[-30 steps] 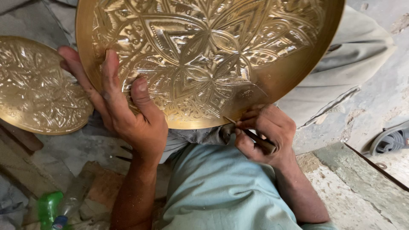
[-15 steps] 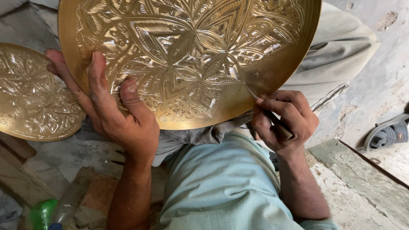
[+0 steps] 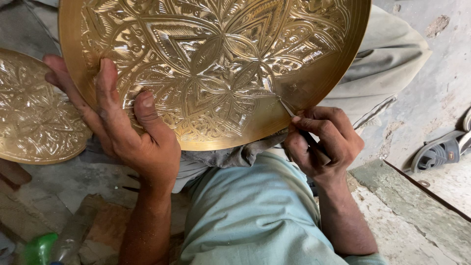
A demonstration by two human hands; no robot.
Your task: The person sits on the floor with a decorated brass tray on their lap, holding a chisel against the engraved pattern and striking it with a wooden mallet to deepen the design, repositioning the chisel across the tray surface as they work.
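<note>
Step in hand: we judge that we are cutting the pattern into the big brass plate (image 3: 216,68), working near its lower right rim.
Left hand: our left hand (image 3: 128,128) is spread against the plate at the lower left of the frame, fingers on the patterned face and palm under the rim; it braces the plate rather than clenching it.
Right hand: our right hand (image 3: 321,142) is closed around the thin metal tool (image 3: 290,112), pinched low between thumb and fingers, just right of centre.
Doing it well: we think short, light strokes suit this spot, with the left hand pressing firmly so the plate does not rock on the lap, and the right fingers close to the tip for control.
Where the plate is: it fills the upper middle of the frame, tilted toward us, its lower rim over our lap.
Tool direction: its long axis runs diagonally, the tip pointing up and left onto the plate, the handle end hidden in the fist.
Nearby: a second patterned plate (image 3: 34,113) lies at the left edge, and a sandal (image 3: 439,149) at the right.
</note>
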